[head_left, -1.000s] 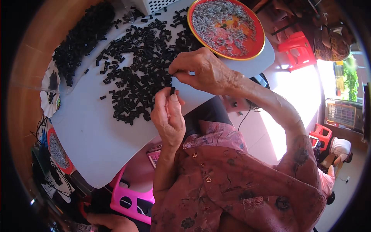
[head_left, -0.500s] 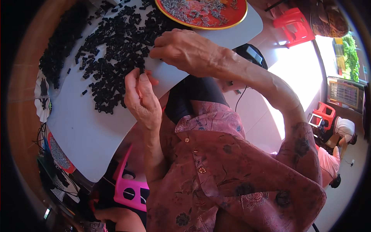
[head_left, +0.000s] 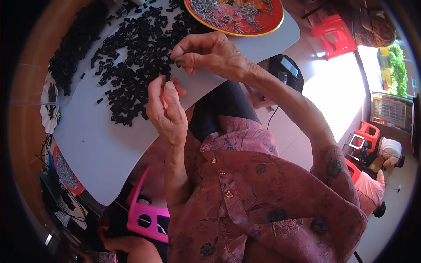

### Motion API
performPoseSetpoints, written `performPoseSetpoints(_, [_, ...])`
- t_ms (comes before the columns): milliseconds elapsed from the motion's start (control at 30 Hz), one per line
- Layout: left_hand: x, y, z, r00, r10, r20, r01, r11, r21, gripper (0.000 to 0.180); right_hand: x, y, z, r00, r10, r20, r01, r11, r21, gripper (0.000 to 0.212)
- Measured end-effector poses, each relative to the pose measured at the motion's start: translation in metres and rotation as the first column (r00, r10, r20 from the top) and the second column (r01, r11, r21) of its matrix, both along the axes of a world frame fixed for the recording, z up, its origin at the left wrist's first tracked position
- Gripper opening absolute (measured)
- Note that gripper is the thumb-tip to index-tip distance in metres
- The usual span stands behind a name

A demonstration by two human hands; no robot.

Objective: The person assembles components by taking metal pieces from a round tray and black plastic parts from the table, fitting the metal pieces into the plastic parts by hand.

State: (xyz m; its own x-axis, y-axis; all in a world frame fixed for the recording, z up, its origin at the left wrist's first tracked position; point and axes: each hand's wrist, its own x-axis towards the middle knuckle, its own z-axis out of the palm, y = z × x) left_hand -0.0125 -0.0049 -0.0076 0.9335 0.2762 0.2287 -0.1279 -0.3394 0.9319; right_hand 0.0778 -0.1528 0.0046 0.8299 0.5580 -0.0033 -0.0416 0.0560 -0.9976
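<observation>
My left hand (head_left: 169, 113) is closed at the table's near edge, thumb and fingers pinching a small black plastic piece (head_left: 168, 77) that stands up from the fingertips. Just above and to the right, my right hand (head_left: 209, 55) is closed too, its thumb and forefinger pressed together. Whatever may be between those tips is too small and dark to name. A spread of several like black plastic pieces (head_left: 127, 70) lies on the table right beyond both hands. Past my right hand rests a red plate (head_left: 275, 23) with a yellow rim, bearing small silvery metal parts (head_left: 215, 17).
The pale table (head_left: 103, 153) has a rounded corner near me. A larger dark heap (head_left: 72, 52) lies at its far left. Below the left edge is another red tray (head_left: 79, 189) of silvery parts. Stools stand around: pink (head_left: 149, 219), red (head_left: 335, 33). Other people sit nearby.
My right hand has turned, so its thumb and forefinger tips now show pinched together near the left hand. The left hand still grips the black piece. The whole view has shifted slightly.
</observation>
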Motion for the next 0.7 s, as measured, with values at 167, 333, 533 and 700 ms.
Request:
performPoseSetpoints(167, [0.007,0.002,-0.004,0.999,-0.023,0.038,0.023,1.000,0.014,0.027,0.000,0.009,-0.003,0.999,-0.029,-0.043,0.037,0.978,0.204,0.013])
performPoseSetpoints(333, [0.004,0.000,0.001,0.999,-0.042,0.000,0.042,0.999,-0.023,0.028,-0.009,0.015,-0.005,0.998,-0.053,-0.037,0.061,0.959,0.276,0.009])
performPoseSetpoints(533, [0.002,0.004,-0.001,0.997,-0.077,0.012,0.077,0.996,-0.034,0.029,-0.011,0.016,-0.005,0.999,-0.036,-0.012,0.038,0.962,0.272,0.010])
performPoseSetpoints(700, [0.004,0.004,-0.001,0.990,-0.128,0.063,0.130,0.991,-0.030,0.020,-0.010,0.013,-0.009,0.999,-0.042,-0.005,0.042,0.974,0.221,0.010])
